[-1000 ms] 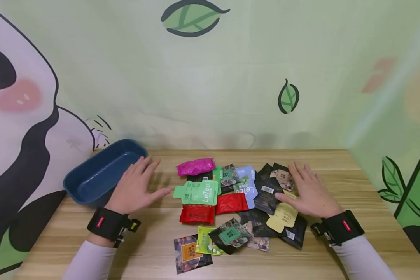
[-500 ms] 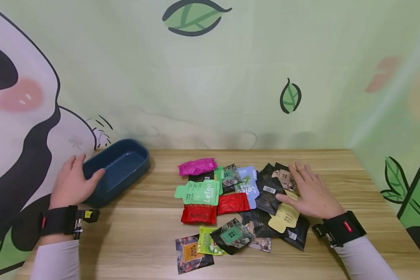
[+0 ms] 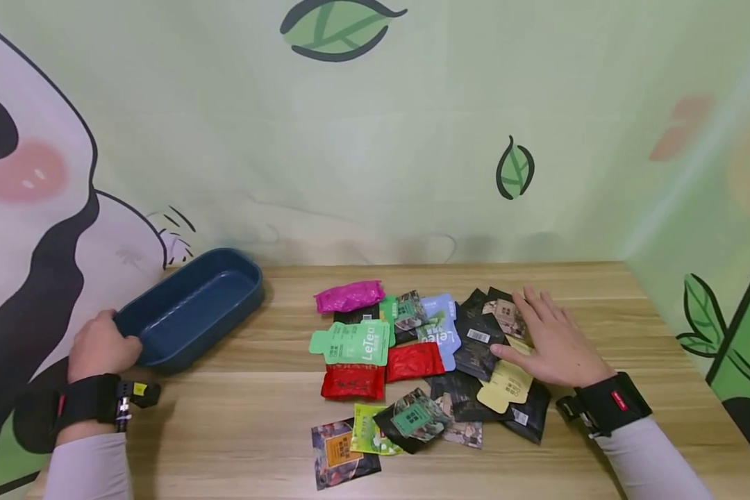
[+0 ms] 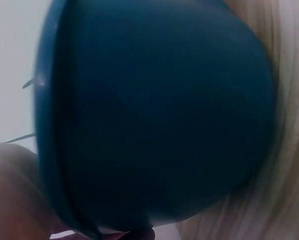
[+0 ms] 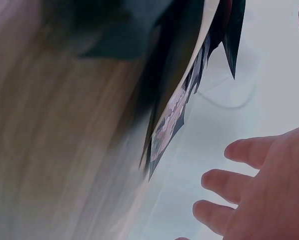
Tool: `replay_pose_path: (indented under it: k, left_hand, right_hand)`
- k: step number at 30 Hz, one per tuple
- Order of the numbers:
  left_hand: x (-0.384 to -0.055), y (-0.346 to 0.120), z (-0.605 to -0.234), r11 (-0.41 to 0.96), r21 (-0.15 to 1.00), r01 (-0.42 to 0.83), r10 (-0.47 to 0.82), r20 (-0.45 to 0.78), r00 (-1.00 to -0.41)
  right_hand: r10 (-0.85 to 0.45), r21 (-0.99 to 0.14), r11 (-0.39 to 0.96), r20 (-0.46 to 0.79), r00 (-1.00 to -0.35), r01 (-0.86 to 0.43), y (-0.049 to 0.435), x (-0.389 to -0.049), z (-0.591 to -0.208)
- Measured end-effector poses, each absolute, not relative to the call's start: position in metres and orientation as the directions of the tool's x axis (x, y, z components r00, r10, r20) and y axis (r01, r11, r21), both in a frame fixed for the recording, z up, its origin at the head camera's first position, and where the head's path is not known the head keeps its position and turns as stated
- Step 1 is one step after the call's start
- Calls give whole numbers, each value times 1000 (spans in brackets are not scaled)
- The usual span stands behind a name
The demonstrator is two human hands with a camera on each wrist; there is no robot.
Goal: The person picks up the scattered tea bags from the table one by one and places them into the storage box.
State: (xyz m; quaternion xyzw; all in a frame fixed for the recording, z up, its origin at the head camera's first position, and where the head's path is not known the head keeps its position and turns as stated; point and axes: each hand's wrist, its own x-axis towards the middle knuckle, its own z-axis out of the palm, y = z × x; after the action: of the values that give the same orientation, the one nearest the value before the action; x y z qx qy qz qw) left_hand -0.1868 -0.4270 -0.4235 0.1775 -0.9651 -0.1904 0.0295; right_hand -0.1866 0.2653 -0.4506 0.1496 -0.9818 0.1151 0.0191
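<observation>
My left hand (image 3: 103,345) grips the near left end of a dark blue oblong basin (image 3: 190,309), its fingers curled at the rim. In the left wrist view, the basin's outer wall (image 4: 164,110) fills most of the picture. My right hand (image 3: 556,340) has its fingers spread beside the pile of small packets, over the right edge. Nearest to it are a black packet with a white label (image 3: 478,340) and a yellow packet (image 3: 506,382). Fingers (image 5: 229,185) in the right wrist view are straight and hold nothing.
Mid-table lie a pink packet (image 3: 348,297), a mint green LeTea packet (image 3: 356,344), red packets (image 3: 414,361), a light blue packet (image 3: 439,323), a lime green packet (image 3: 370,430) and several dark ones. A printed cloth (image 3: 375,139) hangs behind the wooden table (image 3: 256,417).
My left hand has moved left from in front of the basin to its near left end and now grips it. The right hand and the packets stay in place.
</observation>
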Motion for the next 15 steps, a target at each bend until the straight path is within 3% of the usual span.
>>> replay_pose_path:
  k: [7,15]
  left_hand:
    - [-193,-424,-429,872,391,-296,-334,30,-942]
    - [-201,-406,-436,901,414,-132,-186,93,-978]
  right_hand:
    - [-333,-222,913,81,-939,-343,262,-187,-449]
    - [-436,-228,863,112,-893,-451,255,-185,-456]
